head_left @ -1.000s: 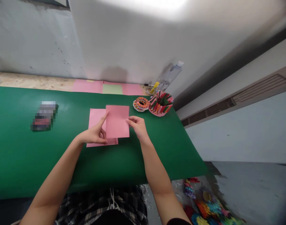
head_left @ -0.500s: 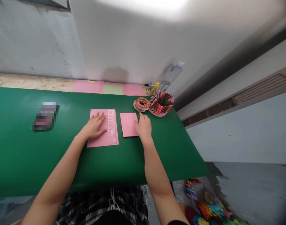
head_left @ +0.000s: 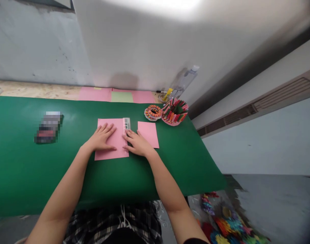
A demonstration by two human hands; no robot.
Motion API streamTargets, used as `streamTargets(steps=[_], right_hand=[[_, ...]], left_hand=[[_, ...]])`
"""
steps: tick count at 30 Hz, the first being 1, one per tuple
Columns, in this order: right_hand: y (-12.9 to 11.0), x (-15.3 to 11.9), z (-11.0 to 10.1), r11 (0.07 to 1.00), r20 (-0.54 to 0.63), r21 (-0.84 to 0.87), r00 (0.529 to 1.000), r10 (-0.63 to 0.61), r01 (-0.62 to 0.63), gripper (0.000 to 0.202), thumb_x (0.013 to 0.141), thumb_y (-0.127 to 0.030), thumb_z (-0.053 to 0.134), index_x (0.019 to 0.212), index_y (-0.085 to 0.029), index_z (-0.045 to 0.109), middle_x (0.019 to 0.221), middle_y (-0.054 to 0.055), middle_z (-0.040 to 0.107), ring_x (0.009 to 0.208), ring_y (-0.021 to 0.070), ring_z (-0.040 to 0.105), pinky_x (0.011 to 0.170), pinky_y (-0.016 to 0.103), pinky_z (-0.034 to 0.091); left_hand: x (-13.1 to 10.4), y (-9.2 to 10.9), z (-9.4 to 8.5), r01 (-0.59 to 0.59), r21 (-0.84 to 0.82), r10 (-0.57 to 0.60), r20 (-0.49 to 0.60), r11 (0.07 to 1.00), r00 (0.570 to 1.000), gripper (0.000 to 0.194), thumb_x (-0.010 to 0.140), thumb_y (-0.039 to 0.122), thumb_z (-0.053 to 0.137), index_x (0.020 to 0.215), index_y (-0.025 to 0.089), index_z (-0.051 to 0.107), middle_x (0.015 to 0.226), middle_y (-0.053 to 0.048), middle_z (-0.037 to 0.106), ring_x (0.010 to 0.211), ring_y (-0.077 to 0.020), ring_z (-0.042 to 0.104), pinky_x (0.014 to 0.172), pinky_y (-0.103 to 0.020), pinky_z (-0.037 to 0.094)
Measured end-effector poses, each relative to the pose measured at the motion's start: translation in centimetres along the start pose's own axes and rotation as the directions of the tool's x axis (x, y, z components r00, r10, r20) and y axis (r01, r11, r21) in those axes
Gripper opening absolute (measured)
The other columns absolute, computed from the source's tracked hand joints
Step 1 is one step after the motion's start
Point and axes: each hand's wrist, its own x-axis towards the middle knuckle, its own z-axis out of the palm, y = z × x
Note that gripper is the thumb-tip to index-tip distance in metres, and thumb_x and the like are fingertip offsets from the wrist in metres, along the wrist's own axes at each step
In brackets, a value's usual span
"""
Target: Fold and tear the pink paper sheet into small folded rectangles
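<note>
My left hand [head_left: 102,137] lies flat with fingers spread on a pink sheet of paper [head_left: 119,135] on the green tabletop. My right hand [head_left: 137,142] rests with its fingers apart on a clear plastic ruler [head_left: 127,123] along the sheet's right edge. Part of the ruler sticks out past that edge over the green surface; its middle is hidden under my fingers. Just beyond the right hand is a smaller pink piece of paper [head_left: 150,132], partly covered by the hand and wrist.
A blurred phone [head_left: 48,127] lies at left. Toward the back right are a folded-paper ring [head_left: 153,112], a folded-paper basket [head_left: 175,113] and a clear bottle [head_left: 187,81]. Pink and green sheets [head_left: 121,96] line the wall. Colourful paper pieces [head_left: 228,223] lie below, right of the table.
My right hand has moved left from the smaller pink paper onto the ruler. The ruler has shifted right to the sheet's edge, and the smaller paper sits further right. My left hand stays put.
</note>
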Motion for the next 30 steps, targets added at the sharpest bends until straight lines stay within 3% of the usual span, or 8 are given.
streamTargets(steps=[4,12,15,18,21,24,30], right_hand=[[1.6,-1.0,-1.3,0.996,0.007,0.012,0.996,0.084,-0.084,0.055,0.088,-0.049,0.047,0.135,-0.020,0.046,0.147,0.014,0.033,0.137,0.0292,0.031,0.109,0.056,0.023],[1.9,-1.4,-1.6,0.996,-0.005,0.026,0.996,0.087,-0.087,0.056,0.085,-0.044,0.054,0.134,-0.019,0.047,0.145,0.015,0.038,0.135,0.0276,0.034,0.111,0.053,0.021],[2.0,-1.6,-1.9,0.990,-0.021,0.029,0.990,0.137,-0.136,0.066,0.082,-0.048,0.056,0.140,-0.020,0.039,0.149,0.016,0.029,0.138,0.0288,0.027,0.112,0.051,0.018],[2.2,-2.1,-2.3,0.974,-0.011,0.056,0.975,0.221,-0.220,0.080,0.077,-0.060,0.056,0.144,-0.025,0.029,0.154,0.013,0.015,0.142,0.0323,0.011,0.113,0.053,0.012],[2.3,-2.5,-2.6,0.940,0.090,0.072,0.940,0.328,-0.334,0.092,0.070,-0.072,0.054,0.146,-0.032,0.020,0.156,0.009,-0.003,0.142,0.0351,-0.008,0.111,0.057,0.005],[2.4,-2.7,-2.4,0.896,0.213,0.056,0.882,0.420,-0.440,0.100,0.065,-0.075,0.057,0.146,-0.036,0.014,0.154,0.007,-0.019,0.139,0.0389,-0.017,0.109,0.060,-0.001],[2.2,-2.5,-2.1,0.892,0.275,0.036,0.863,0.424,-0.450,0.105,0.064,-0.068,0.064,0.147,-0.034,0.008,0.154,0.009,-0.019,0.138,0.0406,-0.017,0.109,0.060,-0.001]], left_hand=[[0.1,0.1,-0.4,0.010,-0.036,-0.009,0.015,0.999,1.000,0.107,0.065,0.072,0.059,0.148,0.020,0.015,0.154,-0.012,0.015,0.141,-0.0384,0.009,0.112,-0.053,0.009],[-0.8,1.0,-0.8,0.019,-0.059,-0.019,0.000,0.998,1.000,0.114,0.057,0.072,0.065,0.146,0.014,0.023,0.151,-0.019,0.021,0.140,-0.0392,0.012,0.111,-0.049,0.016],[-0.7,1.1,-0.8,0.031,-0.055,-0.033,-0.020,0.998,0.999,0.121,0.053,0.074,0.066,0.147,0.014,0.019,0.154,-0.019,0.012,0.139,-0.0411,0.013,0.110,-0.050,0.018],[-0.5,1.0,-0.7,0.046,-0.035,-0.045,0.014,0.998,0.999,0.126,0.051,0.075,0.066,0.148,0.013,0.013,0.154,-0.018,0.010,0.139,-0.0411,0.011,0.111,-0.050,0.016],[-0.4,1.0,-0.8,0.050,-0.021,-0.049,0.046,0.999,0.998,0.125,0.054,0.075,0.064,0.148,0.011,0.011,0.154,-0.017,0.010,0.140,-0.0388,0.009,0.112,-0.048,0.014],[-0.4,1.1,-1.0,0.055,-0.016,-0.054,0.076,0.998,0.996,0.126,0.055,0.074,0.064,0.148,0.008,0.011,0.154,-0.017,0.008,0.141,-0.0376,0.006,0.113,-0.046,0.012],[-0.2,1.1,-1.1,0.055,-0.070,-0.049,0.084,0.996,0.995,0.123,0.055,0.072,0.065,0.148,0.010,0.014,0.154,-0.017,0.009,0.141,-0.0382,0.004,0.113,-0.048,0.012]])
